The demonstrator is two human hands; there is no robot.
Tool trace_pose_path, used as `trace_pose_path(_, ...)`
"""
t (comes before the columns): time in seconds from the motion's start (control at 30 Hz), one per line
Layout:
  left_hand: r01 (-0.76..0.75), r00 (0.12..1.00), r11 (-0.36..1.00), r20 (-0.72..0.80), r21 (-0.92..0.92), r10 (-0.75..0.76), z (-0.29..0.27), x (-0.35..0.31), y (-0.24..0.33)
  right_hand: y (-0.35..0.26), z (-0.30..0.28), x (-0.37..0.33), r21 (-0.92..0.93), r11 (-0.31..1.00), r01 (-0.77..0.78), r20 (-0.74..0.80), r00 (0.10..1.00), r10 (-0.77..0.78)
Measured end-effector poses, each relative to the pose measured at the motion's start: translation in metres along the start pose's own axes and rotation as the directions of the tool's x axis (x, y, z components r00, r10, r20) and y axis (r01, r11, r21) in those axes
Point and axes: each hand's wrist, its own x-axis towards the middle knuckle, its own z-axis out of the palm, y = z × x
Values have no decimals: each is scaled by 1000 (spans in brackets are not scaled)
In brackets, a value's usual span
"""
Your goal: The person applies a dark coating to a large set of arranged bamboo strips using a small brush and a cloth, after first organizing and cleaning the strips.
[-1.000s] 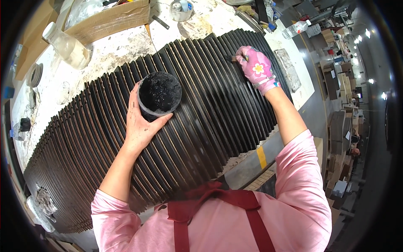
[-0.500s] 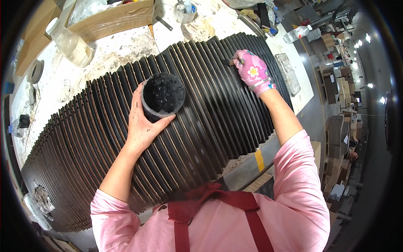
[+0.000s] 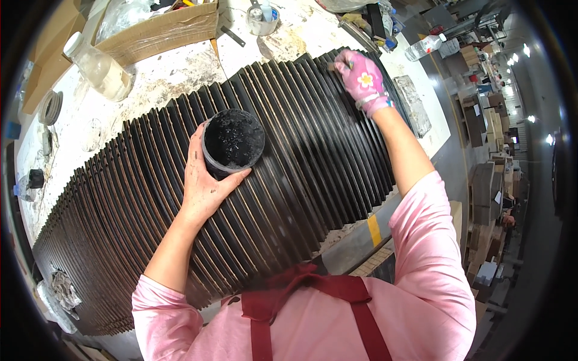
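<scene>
My left hand [image 3: 201, 180] is wrapped round a dark round tub [image 3: 233, 141], its open mouth facing up with wet black paint inside. The tub is over the middle of a long row of thin dark strips [image 3: 289, 156] packed side by side, with pale brown lines between many of them. At the far right of the row, my right hand [image 3: 362, 78] wears a pink glove with a flower on it. Its fingers are closed on a small brush [image 3: 332, 66], mostly hidden and blurred, at the strips' far ends.
On the stained white table [image 3: 174, 78] behind the strips stand a cloudy bottle [image 3: 99, 69], a cardboard box [image 3: 159, 36] and a small pot [image 3: 263, 21]. A clear plastic bottle [image 3: 425, 47] lies at the right edge. Crumpled paper [image 3: 65, 292] rests at the left end.
My right hand has moved away from me along the strips, toward their far ends. My left hand and the tub have barely moved.
</scene>
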Motion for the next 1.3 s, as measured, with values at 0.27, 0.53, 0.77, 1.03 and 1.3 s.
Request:
trace_pose_path(0.27,55,998,998,11,-34,-54,-1,-1,0,-4,29,45,-27,999,-33,147,988,37)
trace_pose_path(0.53,48,999,997,28,-64,-46,0,-1,0,-4,32,49,-92,996,4,200,980,14)
trace_pose_path(0.77,59,998,985,-26,-160,-64,1,-3,0,-21,37,48,-129,992,17,111,994,-2)
trace_pose_path(1.03,66,998,996,-8,-65,-67,1,-1,0,11,-11,8,165,982,-96,22,995,94)
trace_pose_path(1.3,71,997,996,10,-62,-70,-2,-1,9,14,-24,-46,142,989,-43,172,985,18)
